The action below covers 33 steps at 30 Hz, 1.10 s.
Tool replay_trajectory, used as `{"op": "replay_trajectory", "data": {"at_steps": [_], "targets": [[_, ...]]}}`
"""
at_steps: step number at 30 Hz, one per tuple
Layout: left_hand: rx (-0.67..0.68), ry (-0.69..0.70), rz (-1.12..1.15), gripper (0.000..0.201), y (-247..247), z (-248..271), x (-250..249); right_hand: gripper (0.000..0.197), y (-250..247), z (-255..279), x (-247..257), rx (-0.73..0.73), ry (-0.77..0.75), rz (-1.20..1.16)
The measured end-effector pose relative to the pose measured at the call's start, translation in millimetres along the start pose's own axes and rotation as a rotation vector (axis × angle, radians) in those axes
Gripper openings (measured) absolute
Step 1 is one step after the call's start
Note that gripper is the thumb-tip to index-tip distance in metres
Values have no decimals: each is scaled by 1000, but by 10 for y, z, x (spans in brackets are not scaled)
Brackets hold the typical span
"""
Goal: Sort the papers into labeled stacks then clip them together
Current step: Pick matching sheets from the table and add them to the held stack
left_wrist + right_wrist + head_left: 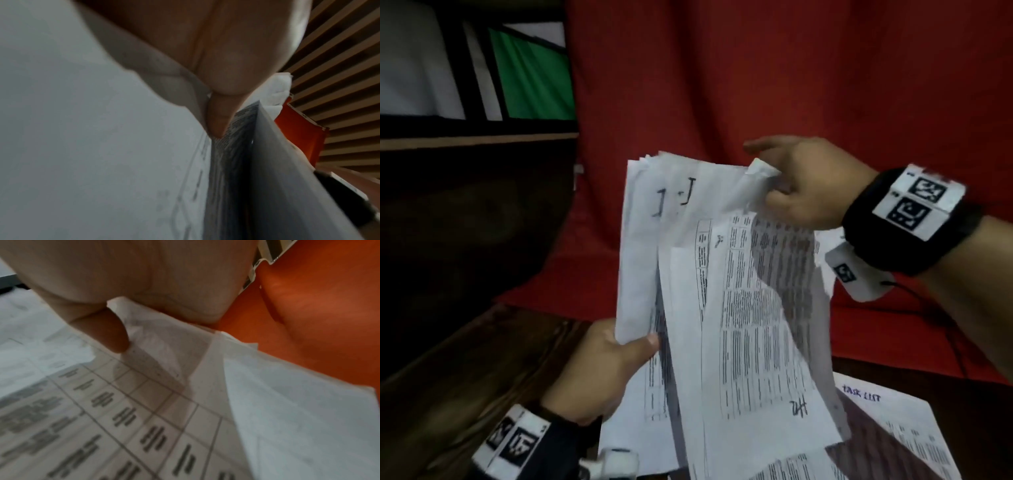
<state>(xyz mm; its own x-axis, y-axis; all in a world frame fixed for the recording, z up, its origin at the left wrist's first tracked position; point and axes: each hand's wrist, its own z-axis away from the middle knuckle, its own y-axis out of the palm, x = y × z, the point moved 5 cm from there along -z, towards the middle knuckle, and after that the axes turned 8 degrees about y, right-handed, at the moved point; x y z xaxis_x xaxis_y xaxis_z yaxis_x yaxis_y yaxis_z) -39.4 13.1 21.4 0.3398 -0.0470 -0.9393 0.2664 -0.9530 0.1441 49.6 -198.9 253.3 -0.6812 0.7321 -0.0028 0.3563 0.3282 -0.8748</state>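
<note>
A fanned stack of printed papers [722, 274] hangs upright in the air in the head view, some sheets marked by hand near the top. My left hand [606, 370] grips the stack's lower left corner, thumb on the front. My right hand [791, 185] pinches the crumpled top right corner of one sheet [760, 171]. In the left wrist view the thumb [218, 113] presses between sheets of the papers [92, 146]. The right wrist view shows a finger [111, 334] on a sheet with a printed table [144, 418].
More printed sheets lie on the dark wooden table [482, 377] below, one headed "TASK LIST" [893, 421]. A red cloth [756, 85] hangs behind and drapes onto the table. Dark shelving [465, 102] stands at the upper left.
</note>
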Motion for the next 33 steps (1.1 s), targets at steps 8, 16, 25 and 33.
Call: {"op": "replay_trajectory", "data": {"at_steps": [8,16,25,33], "targets": [[127,-148,128,30,-18,168,22,26,218,22,-8,59,58,-118],[-87,75,-79,36,-25,138,-6,5,256,60,63,40,75,-181],[-290,177,-42,32,-21,117,29,32,168,240,57,-187,166,-360],[-341,180,77,38,-188,119,-62,72,999,1005,-521,-367,840,-860]]}}
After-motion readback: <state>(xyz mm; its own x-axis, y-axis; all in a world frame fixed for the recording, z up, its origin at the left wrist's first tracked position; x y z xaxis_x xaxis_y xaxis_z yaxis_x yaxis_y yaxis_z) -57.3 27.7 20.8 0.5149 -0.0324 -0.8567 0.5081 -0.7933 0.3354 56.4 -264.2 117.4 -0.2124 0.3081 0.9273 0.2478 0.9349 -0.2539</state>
